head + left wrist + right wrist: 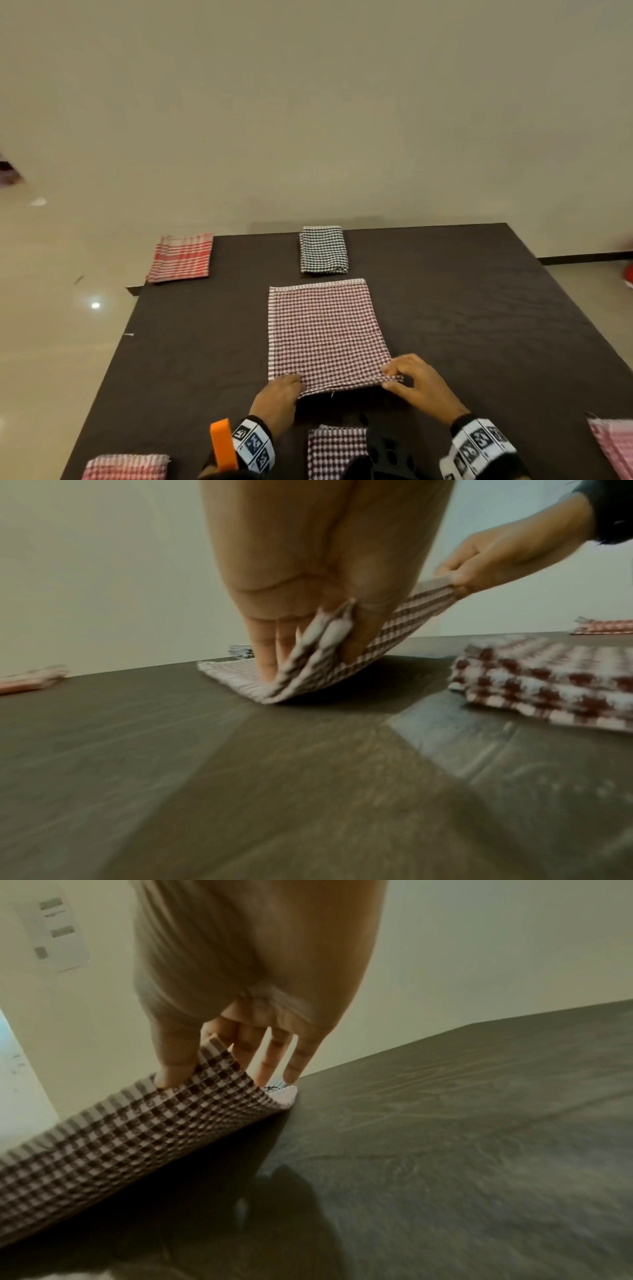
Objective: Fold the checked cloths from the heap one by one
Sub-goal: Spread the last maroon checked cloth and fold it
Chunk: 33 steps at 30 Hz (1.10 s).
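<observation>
**Near edge pinched up for the next fold**

Maroon checked cloth (325, 335) lies mid-tabletop, long axis running near edge to far edge. Left hand (277, 397) and right hand (416, 380) each pinch a near corner, thumb under, fingers (274, 1056) on top, clamped on the lifted hem; likely to carry it toward the far edge. Folded cloths lie apart: black checked cloth (323, 249) at the far edge, red striped cloth (180, 257) at the far left corner, a maroon stack (337, 448) at the near edge.
</observation>
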Each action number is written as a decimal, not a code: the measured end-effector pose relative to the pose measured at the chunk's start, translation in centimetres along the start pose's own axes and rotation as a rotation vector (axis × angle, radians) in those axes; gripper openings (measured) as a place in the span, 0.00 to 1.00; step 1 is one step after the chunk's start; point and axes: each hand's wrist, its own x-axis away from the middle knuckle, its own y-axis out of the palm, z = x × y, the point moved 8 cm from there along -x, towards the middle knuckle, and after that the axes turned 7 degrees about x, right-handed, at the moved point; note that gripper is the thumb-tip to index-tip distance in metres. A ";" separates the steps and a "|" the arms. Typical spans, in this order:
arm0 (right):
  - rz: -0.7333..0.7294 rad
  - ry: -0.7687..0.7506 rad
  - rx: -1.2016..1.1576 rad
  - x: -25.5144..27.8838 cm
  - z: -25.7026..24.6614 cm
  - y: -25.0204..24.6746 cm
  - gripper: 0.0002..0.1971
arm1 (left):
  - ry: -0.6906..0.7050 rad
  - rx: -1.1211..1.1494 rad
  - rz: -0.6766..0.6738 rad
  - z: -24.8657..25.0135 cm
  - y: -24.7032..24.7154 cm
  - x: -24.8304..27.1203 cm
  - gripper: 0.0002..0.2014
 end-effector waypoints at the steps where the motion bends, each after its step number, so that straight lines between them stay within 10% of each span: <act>1: -0.007 0.023 -0.037 0.6 0.6 0.2 0.19 | -0.004 0.046 0.023 -1.0 -0.3 0.6 0.11; 7: -0.143 0.128 -0.256 3.3 0.6 1.8 0.23 | 0.016 0.407 0.004 -3.8 -0.9 4.9 0.25; 11: -0.067 0.209 -0.445 1.9 0.0 1.2 0.13 | -0.116 0.950 0.156 -5.3 -3.1 4.0 0.04; 16: 0.103 0.321 -0.536 -4.6 0.8 -0.1 0.07 | -0.289 1.114 0.389 -6.9 -6.2 -2.0 0.10; 28: 0.142 0.600 -0.199 -13.3 4.6 2.2 0.06 | -0.668 0.829 0.392 -9.5 -6.7 -9.5 0.10; 33: 0.297 0.359 0.149 -11.9 -0.1 1.5 0.24 | -0.443 0.499 0.538 -6.0 -7.4 -8.1 0.24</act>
